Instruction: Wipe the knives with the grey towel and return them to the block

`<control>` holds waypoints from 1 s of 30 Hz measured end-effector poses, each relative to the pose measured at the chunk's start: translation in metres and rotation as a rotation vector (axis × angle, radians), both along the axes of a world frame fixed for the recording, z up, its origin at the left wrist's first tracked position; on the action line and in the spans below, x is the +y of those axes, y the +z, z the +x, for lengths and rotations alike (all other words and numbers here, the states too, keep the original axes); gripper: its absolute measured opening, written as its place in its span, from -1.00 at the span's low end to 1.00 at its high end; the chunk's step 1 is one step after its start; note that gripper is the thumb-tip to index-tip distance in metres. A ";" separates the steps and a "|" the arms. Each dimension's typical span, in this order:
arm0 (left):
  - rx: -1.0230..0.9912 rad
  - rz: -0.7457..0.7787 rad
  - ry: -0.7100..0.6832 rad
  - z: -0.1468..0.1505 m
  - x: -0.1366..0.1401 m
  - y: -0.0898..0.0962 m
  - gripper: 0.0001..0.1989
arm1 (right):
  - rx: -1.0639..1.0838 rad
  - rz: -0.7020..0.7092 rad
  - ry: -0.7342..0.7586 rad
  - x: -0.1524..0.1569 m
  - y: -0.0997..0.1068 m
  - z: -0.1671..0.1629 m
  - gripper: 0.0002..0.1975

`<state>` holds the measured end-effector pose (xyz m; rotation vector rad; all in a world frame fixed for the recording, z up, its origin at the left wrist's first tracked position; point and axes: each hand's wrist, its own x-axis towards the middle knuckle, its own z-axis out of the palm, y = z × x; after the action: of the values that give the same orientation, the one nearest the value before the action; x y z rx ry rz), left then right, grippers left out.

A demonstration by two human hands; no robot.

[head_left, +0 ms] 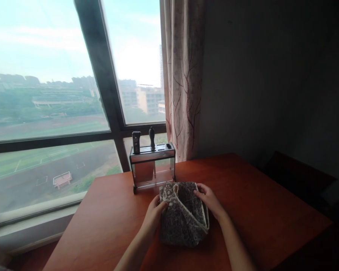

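A folded, dark grey, mottled cloth (180,222) with a pale edge lies on the reddish-brown table (251,203) in front of me. Its top layer is folded over on a slant, leaving an open flap near the upper right. At the cloth's left edge, my left hand (155,210) grips it with the thumb on top and the fingers mostly hidden. My right hand (207,197) pinches the upper right corner, thumb on the upper side. Just behind the cloth stands a clear-sided knife block (152,155) holding a cleaver (142,171) and another black-handled tool (151,138).
Past the table's left edge is a large window with a dark frame (97,56). A patterned curtain (183,82) hangs behind the knife block. The dark wall (257,75) rises at the back right, with a dim, unclear object (299,169) beyond the table's right side.
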<state>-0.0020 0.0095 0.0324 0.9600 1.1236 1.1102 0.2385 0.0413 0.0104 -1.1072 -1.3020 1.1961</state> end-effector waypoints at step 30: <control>0.627 0.573 -0.044 0.012 -0.017 0.020 -0.74 | -0.231 0.190 -0.221 0.005 -0.007 -0.030 -0.62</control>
<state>0.0095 -0.0071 0.0529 1.8649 1.2850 1.1506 0.2088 0.0467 0.0036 -1.2392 -1.3936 0.7825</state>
